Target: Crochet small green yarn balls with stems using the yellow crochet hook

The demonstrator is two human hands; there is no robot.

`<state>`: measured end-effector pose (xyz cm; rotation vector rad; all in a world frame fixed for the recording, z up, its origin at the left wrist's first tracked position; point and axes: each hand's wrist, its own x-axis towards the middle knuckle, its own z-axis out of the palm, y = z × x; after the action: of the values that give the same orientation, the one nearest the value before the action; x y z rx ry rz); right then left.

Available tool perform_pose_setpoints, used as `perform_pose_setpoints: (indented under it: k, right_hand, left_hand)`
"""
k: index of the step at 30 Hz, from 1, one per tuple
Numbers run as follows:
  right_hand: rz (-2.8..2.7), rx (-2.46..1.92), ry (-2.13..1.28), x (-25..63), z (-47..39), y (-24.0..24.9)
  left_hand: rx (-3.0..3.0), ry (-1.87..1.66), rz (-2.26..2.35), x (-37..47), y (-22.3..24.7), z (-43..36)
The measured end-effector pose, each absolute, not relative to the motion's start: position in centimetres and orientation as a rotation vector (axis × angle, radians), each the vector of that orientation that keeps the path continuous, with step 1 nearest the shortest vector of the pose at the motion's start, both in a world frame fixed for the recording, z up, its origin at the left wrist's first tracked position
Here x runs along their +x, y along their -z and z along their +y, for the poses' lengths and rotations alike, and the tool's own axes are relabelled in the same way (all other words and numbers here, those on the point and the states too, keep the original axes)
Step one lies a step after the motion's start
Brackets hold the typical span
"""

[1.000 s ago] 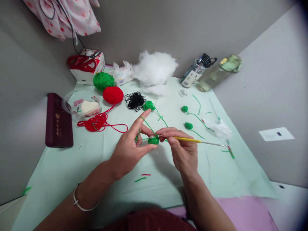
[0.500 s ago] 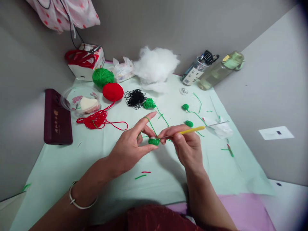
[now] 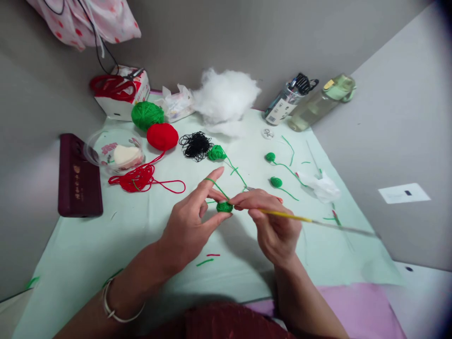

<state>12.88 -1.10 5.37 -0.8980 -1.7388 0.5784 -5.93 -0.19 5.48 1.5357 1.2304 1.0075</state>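
Observation:
Between the thumb and fingers of my left hand [image 3: 189, 221] sits a small green crocheted piece [image 3: 224, 206]. A strand of green yarn [image 3: 221, 189] runs from it over my raised left index finger. My right hand [image 3: 273, 223] grips a crochet hook [image 3: 293, 216] with a yellow handle; its long metal shaft points out to the right. The hook's working tip is hidden by my right fingers at the edge of the green piece. Beyond my hands lies a small green yarn bundle [image 3: 216, 152] with a strand trailing toward my right hand.
Red yarn ball [image 3: 162, 136], green yarn ball [image 3: 147, 116], black yarn [image 3: 196, 145] and white stuffing [image 3: 226, 96] lie at the back. Two small green crocheted balls [image 3: 276, 181] rest on the right. A maroon phone [image 3: 80, 176] and clear plastic tub [image 3: 93, 153] are left; a bottle [image 3: 321, 103] stands back right.
My right hand has turned, so the hook's outer end has swung down and farther right. My left hand keeps its hold on the green piece. The whole view has shifted slightly.

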Motion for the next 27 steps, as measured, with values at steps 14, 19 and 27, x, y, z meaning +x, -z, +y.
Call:
perform_pose_setpoints:
  k: [14,19,27]
  right_hand:
    - [-1.956,-0.917,0.144,12.0,-2.2,-4.7]
    - [-1.951,-0.931,0.269,12.1,-2.4,-4.2]
    - [-1.865,-0.832,0.119,11.8,-2.8,-4.4]
  left_hand:
    - [1.111,-1.082,1.142,-5.3,-5.9,-0.8]
    - [1.085,-1.158,1.136,-5.1,-5.7,-1.5]
    - [0.611,-0.947,0.61,-5.7,-5.8,-0.5]
